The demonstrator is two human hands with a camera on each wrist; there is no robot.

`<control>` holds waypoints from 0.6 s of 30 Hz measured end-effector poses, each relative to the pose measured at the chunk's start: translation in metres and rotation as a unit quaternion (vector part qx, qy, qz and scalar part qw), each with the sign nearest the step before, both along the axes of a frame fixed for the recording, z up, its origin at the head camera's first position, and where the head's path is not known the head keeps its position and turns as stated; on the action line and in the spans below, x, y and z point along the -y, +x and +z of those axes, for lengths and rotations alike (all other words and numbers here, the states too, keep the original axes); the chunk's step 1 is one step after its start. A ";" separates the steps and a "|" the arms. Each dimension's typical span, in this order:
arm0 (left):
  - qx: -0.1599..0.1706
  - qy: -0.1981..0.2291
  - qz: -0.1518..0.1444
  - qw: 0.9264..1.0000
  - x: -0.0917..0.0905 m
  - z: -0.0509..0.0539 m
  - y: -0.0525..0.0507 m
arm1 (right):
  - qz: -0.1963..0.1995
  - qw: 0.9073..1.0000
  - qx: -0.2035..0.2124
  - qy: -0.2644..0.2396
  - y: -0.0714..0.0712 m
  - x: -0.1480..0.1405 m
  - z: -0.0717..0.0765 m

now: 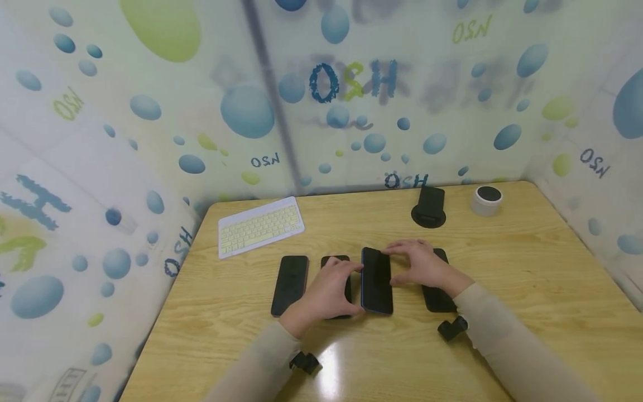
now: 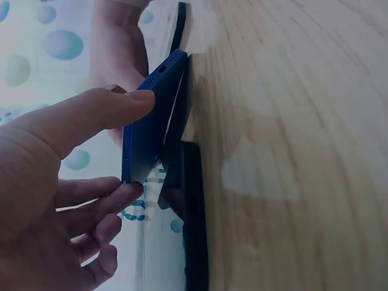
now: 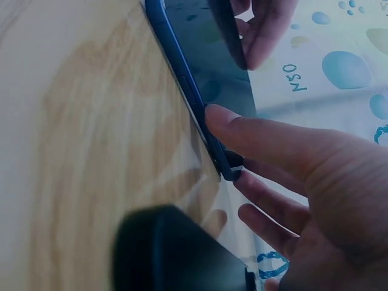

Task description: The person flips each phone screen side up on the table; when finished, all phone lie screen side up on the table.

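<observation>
The blue-edged phone (image 1: 377, 281) is between my hands, tipped, its left side raised off the table (image 1: 527, 268). My left hand (image 1: 324, 290) grips that side, thumb and forefinger spread apart; my right hand (image 1: 419, 265) holds the opposite edge likewise. Even, light pressure suits best, clear of the black phone (image 1: 348, 287) beneath my left hand.

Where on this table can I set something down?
Bare wood shows between the keyboard and black stand, and from the white cylinder down to the right sleeve. Crowded: the four phones, with left hand and right hand among them.
</observation>
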State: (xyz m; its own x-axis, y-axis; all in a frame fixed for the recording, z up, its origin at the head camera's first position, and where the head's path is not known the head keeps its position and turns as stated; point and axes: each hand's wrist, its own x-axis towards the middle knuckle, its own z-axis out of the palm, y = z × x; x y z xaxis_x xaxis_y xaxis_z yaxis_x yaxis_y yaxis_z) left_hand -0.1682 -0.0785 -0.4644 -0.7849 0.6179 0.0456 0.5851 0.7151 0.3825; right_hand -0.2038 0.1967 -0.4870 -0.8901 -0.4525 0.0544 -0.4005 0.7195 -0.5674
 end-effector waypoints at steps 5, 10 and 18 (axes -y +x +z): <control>-0.006 -0.039 0.009 0.999 -0.005 -0.002 0.000 | 0.015 1.000 0.008 0.001 -0.001 -0.005 0.003; -0.011 -0.066 0.014 0.998 -0.008 -0.005 -0.001 | 0.031 0.999 0.010 -0.006 -0.002 -0.007 0.004; -0.013 -0.095 0.008 0.995 -0.010 -0.008 -0.002 | 0.036 0.999 0.009 -0.006 0.000 -0.009 0.002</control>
State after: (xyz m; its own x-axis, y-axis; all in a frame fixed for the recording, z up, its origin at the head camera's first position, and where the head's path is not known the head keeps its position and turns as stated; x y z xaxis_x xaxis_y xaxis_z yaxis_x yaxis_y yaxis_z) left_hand -0.1701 -0.0685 -0.4723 -0.7948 0.6047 -0.0504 0.5811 0.7825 0.2236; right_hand -0.2036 0.2061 -0.4852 -0.8560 -0.5151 0.0442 -0.4404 0.6816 -0.5844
